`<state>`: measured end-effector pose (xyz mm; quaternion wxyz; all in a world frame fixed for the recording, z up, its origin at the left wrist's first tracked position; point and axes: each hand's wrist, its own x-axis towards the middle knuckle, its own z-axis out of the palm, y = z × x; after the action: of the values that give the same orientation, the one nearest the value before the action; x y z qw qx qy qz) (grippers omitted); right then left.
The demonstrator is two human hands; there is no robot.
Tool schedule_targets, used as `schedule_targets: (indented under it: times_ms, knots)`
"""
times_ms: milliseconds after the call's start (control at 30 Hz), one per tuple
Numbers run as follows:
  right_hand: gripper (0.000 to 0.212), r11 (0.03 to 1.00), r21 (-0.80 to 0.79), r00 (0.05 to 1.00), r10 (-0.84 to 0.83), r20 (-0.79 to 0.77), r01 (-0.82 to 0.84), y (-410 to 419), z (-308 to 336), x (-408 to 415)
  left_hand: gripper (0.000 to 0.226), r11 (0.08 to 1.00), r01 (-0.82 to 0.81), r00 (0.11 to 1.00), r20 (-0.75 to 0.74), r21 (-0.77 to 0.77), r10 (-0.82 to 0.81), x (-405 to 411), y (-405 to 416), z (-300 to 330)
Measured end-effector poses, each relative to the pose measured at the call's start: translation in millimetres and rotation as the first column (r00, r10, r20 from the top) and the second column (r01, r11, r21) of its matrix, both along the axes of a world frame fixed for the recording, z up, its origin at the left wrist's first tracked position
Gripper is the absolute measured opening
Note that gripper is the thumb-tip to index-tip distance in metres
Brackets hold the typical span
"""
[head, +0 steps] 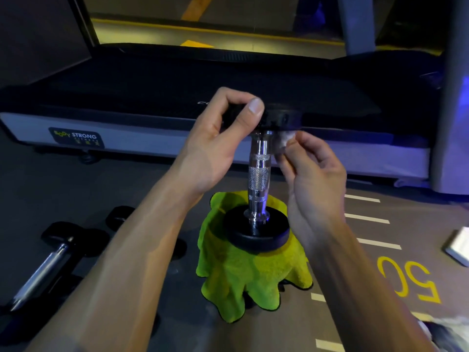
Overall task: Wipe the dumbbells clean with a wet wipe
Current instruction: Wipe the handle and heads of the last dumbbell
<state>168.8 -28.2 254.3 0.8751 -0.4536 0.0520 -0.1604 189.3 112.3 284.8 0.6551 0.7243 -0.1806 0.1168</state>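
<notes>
**Dumbbell stood on end, wipe at its top collar**

From the head camera, looking down over both forearms: a dumbbell [258,174] stands upright on its lower black plate, which sits on a bright green towel [243,275] draped over something hidden beneath it. The towel's edges hang in folds down to the grey floor [63,189].

The left hand [223,138] grips the rim of the upper plate, thumb curled over the near edge and fingers wrapped behind. The right hand [312,171] pinches a small white wet wipe [285,141] between thumb and fingertips, holding it just under the upper plate, right beside the top of the chrome handle. Whether the wipe touches the metal I cannot tell.

To the left, on the floor, lies a second dumbbell [48,260] with black ends, well apart from the towel, with another dark weight [119,215] near it. Behind everything runs a treadmill [152,115], its long pale side edge crossing the view close behind the upper plate. On the right, the floor carries white stripes and a yellow "50" [408,280], and a pale flat object [459,247] is cut off by the frame edge. Open floor lies between the towel and those markings.
</notes>
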Motion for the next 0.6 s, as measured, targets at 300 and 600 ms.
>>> schedule_targets:
  times_ms: [300, 600]
  knots:
    - [0.011, 0.677, -0.633, 0.913, -0.153, 0.377, 0.375, 9, -6, -11, 0.008, 0.999, 0.005, 1.000, 0.013, -0.050, -0.004, -2, 2, 0]
    - [0.011, 0.406, -0.795, 0.874, -0.016, 0.486, 0.450, 1, -23, -14, 0.011, 1.000, 0.019, 0.996, 0.084, 0.003, -0.019, -7, 4, -2]
